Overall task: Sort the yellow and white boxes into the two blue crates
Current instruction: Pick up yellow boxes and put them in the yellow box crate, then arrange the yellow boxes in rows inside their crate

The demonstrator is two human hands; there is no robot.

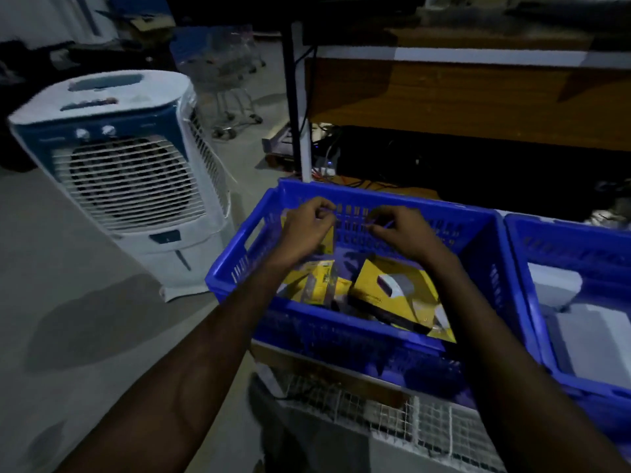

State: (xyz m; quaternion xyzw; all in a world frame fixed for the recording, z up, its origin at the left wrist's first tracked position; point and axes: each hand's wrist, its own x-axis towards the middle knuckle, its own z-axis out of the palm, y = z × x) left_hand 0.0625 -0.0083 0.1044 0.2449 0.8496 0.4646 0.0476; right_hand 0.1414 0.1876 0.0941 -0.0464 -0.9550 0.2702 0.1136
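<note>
1. The left hand (307,227) is raised over the far left part of the left blue crate (341,332), back of the hand towards the camera, fingers curled inwards with the thumb tip close to the forefinger
2. The right hand (406,233) is level with it, just beside it but apart, over the middle of the same crate; its fingers are likewise curled and bunched at the tips
3. Whether either hand pinches some small thing cannot be told: the fingertips are blurred and lie against the slotted far wall of the crate
4. Yellow boxes (368,285) lie inside the left blue crate, below both hands, tilted and overlapping one another; one bears a white printed panel, and another stands against the far wall behind the left hand
5. The right blue crate (573,240) stands just beside the left one, their long walls touching or nearly so; it is cut off by the right edge of the view
6. White boxes (601,339) lie flat inside the right blue crate
7. Both crates rest above a sheet of wire mesh (426,425), seen below the near wall of the left crate
8. A white and blue air cooler (136,186) stands upright on the grey floor (68,268), left of the crates
9. A wooden counter (444,97) runs beyond the crates, dark beneath
</note>
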